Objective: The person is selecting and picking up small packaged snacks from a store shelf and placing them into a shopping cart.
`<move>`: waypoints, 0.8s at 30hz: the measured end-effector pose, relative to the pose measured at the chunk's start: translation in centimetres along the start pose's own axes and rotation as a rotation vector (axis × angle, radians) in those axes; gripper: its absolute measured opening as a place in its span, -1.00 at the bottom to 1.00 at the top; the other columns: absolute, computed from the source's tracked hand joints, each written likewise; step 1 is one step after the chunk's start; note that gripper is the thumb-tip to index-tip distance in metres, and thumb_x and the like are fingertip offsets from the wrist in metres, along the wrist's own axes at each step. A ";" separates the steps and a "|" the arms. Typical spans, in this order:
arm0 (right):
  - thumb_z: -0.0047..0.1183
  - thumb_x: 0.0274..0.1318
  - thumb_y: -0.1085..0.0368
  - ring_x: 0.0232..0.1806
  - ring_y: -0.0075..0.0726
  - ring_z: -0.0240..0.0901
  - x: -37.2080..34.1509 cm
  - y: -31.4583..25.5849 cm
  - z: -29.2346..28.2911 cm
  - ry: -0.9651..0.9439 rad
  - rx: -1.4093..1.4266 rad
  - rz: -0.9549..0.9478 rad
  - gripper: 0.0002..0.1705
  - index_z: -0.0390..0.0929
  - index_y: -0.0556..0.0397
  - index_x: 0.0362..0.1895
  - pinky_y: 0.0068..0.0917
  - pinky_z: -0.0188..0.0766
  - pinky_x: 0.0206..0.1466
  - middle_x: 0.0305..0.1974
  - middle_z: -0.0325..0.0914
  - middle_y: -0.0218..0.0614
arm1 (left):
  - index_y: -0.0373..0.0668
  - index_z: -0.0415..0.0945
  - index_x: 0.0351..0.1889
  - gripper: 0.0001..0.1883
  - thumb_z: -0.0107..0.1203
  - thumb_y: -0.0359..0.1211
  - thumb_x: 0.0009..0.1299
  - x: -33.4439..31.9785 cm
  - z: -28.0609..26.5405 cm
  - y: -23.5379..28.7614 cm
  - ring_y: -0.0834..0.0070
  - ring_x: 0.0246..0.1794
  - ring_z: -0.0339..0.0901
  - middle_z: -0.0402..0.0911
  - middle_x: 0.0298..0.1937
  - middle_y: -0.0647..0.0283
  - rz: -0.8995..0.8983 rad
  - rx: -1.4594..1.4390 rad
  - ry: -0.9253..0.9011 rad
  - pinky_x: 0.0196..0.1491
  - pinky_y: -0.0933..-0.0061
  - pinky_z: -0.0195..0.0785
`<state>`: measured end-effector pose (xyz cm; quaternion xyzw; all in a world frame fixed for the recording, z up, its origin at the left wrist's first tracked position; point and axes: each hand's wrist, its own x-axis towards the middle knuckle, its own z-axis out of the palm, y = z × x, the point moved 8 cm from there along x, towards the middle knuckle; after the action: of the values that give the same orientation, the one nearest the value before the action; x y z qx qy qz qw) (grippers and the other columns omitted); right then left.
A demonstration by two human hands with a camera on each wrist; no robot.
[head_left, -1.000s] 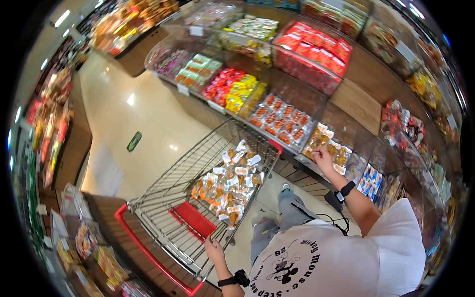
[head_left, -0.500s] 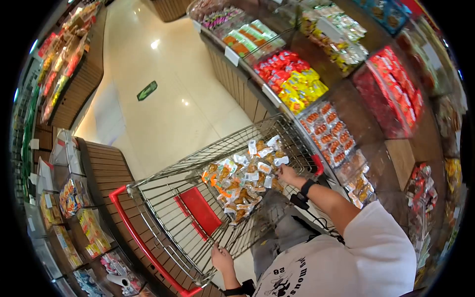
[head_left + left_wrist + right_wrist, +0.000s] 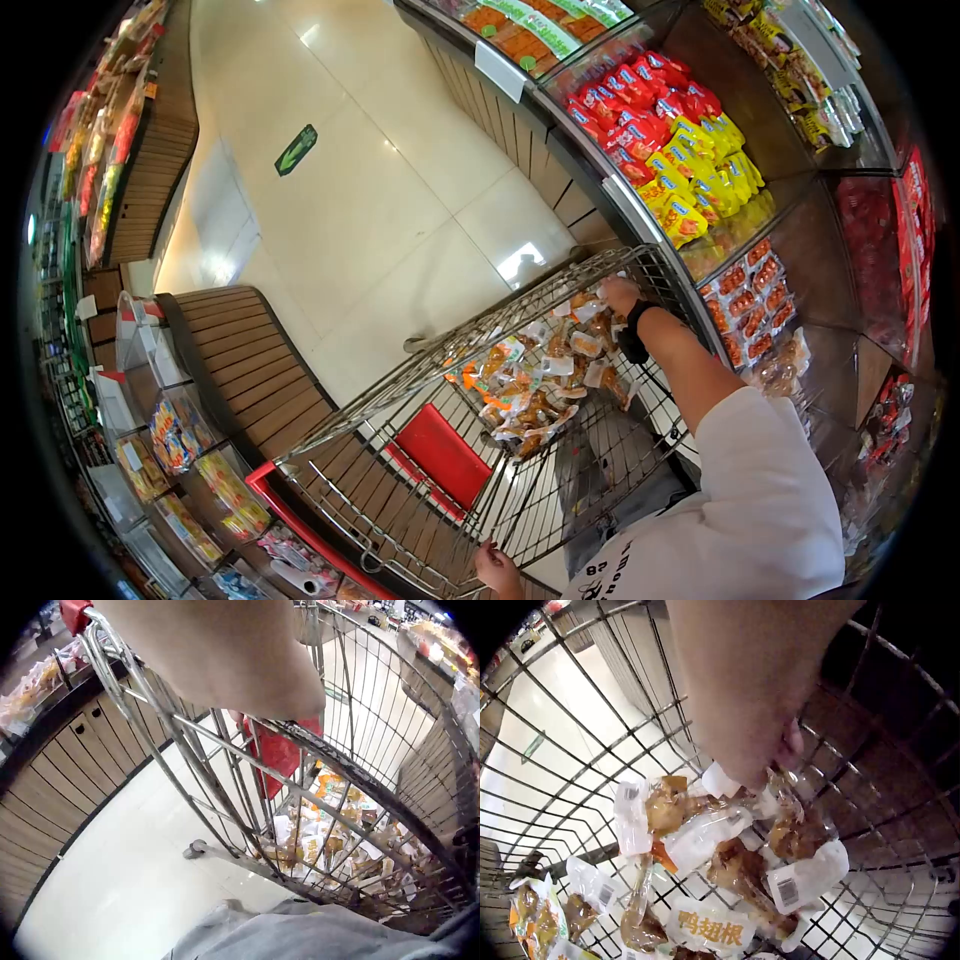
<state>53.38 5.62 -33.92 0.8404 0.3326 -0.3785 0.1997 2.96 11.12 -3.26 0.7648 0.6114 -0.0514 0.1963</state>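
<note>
In the head view, my left hand (image 3: 497, 570) grips the near side rim of the metal cart (image 3: 380, 395); the left wrist view shows the hand (image 3: 259, 690) curled over that bar. My right hand (image 3: 620, 293) is down inside the cart, at the far end of a heap of clear packs with brown meat pieces (image 3: 545, 395). Seen from the right wrist, the hand (image 3: 757, 742) has bent fingers pinching a pack with a white label (image 3: 720, 780); the fingertips are partly hidden. More packs (image 3: 735, 870) lie loose below it on the wire floor.
Along the cart's far right side runs a counter with red and yellow packs (image 3: 660, 145) and small red-brown packs (image 3: 750, 300). A wood-slatted shelf (image 3: 235, 360) curves at the left. Pale tiled floor (image 3: 370, 230) lies beyond the cart.
My right hand went from the counter bin down into the cart, then to the far end of the heap. The view has shifted, bringing the counter closer. My left hand stays at the cart's side.
</note>
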 end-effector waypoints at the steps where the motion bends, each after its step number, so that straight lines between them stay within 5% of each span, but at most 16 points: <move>1: -0.06 -0.16 0.29 -0.25 -0.28 0.34 0.3 0.1 0.8 -0.053 -0.060 0.027 -0.42 0.08 0.00 0.04 -0.42 0.39 -0.43 0.03 0.08 -0.21 | -0.22 0.40 -0.36 -0.78 -0.17 -0.56 0.02 0.2 0.1 -0.3 0.38 -0.60 0.40 0.44 -0.53 0.20 -0.019 0.004 -0.015 -0.60 0.49 0.24; 4: -0.08 -0.14 0.29 -0.41 -0.31 0.40 -0.1 0.4 2.0 -0.005 -0.206 0.052 -0.58 0.25 0.02 -0.08 -0.45 0.35 -0.51 -0.20 0.33 -0.22 | -0.21 0.40 -0.36 -0.77 -0.18 -0.56 0.02 -0.1 0.6 -0.7 0.39 -0.60 0.40 0.45 -0.54 0.20 -0.022 0.006 -0.046 -0.60 0.50 0.24; 8: -0.09 -0.17 0.32 -0.48 -0.31 0.42 -3.7 0.7 -1.2 0.172 -0.005 -0.037 -0.85 0.48 0.00 -0.43 -0.42 0.32 -0.53 -0.51 0.46 -0.31 | -0.21 0.40 -0.35 -0.78 -0.17 -0.54 0.03 -0.3 0.6 -1.0 0.39 -0.56 0.42 0.46 -0.51 0.20 -0.038 -0.061 -0.044 -0.58 0.51 0.26; 11: -0.09 -0.21 0.33 -0.46 -0.27 0.42 -8.5 0.6 -4.1 0.197 0.026 -0.032 -0.89 0.50 -0.02 -0.59 -0.39 0.33 -0.48 -0.54 0.47 -0.31 | -0.20 0.40 -0.34 -0.77 -0.17 -0.53 0.03 -0.3 -0.2 0.0 0.38 -0.53 0.43 0.46 -0.49 0.20 -0.021 -0.098 -0.019 -0.54 0.51 0.28; 15: -0.03 -0.35 0.27 -0.36 -0.11 0.38 -14.9 0.3 -6.4 0.300 0.486 -0.073 -0.79 0.46 0.00 -0.46 -0.33 0.31 -0.36 -0.46 0.44 -0.16 | -0.17 0.40 -0.34 -0.77 -0.16 -0.50 0.03 -0.9 0.6 -1.6 0.38 -0.48 0.42 0.46 -0.46 0.21 0.043 -0.105 -0.010 -0.48 0.49 0.29; 17: 0.06 -0.41 0.18 -0.46 -0.15 0.37 -17.4 -1.4 -5.5 0.326 0.721 -0.246 -0.72 0.44 0.05 -0.49 -0.32 0.29 -0.39 -0.50 0.41 -0.13 | -0.17 0.40 -0.34 -0.77 -0.15 -0.48 0.02 -1.1 0.4 -1.5 0.38 -0.48 0.42 0.46 -0.45 0.21 0.069 -0.134 0.005 -0.47 0.49 0.28; 18: 0.06 -0.35 0.24 -0.52 -0.32 0.36 -17.9 -2.6 -3.4 0.257 0.996 -0.318 -0.71 0.41 0.05 -0.41 -0.43 0.30 -0.47 -0.53 0.42 -0.21 | -0.17 0.40 -0.34 -0.78 -0.15 -0.48 0.03 -1.2 0.0 -1.2 0.39 -0.47 0.42 0.46 -0.46 0.21 0.118 -0.155 0.017 -0.43 0.51 0.29; 19: 0.01 -0.23 0.33 -0.57 -0.49 0.31 -24.6 -5.0 -6.7 -0.021 1.304 -0.294 -0.70 0.36 0.06 -0.28 -0.59 0.27 -0.56 -0.51 0.42 -0.32 | -0.18 0.41 -0.34 -0.80 -0.15 -0.48 0.05 -1.2 0.4 -1.8 0.35 -0.47 0.41 0.45 -0.42 0.19 0.068 -0.199 -0.025 -0.44 0.47 0.28; 24: -0.08 -0.07 0.31 -0.77 -0.64 0.16 -41.2 -13.9 -8.7 -0.233 1.545 -0.598 -0.77 0.30 0.07 -0.27 -0.73 0.08 -0.75 -0.56 0.37 -0.40 | -0.26 0.26 -0.13 -0.74 -0.23 -0.40 0.23 -0.3 -2.7 1.1 0.47 -0.33 0.39 0.42 -0.25 0.14 0.273 -0.834 -0.135 -0.28 0.59 0.24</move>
<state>27.63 3.61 2.14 0.5728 0.1658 -0.6213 -0.5083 3.52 11.59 -0.41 0.6888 0.4590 0.1764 0.5327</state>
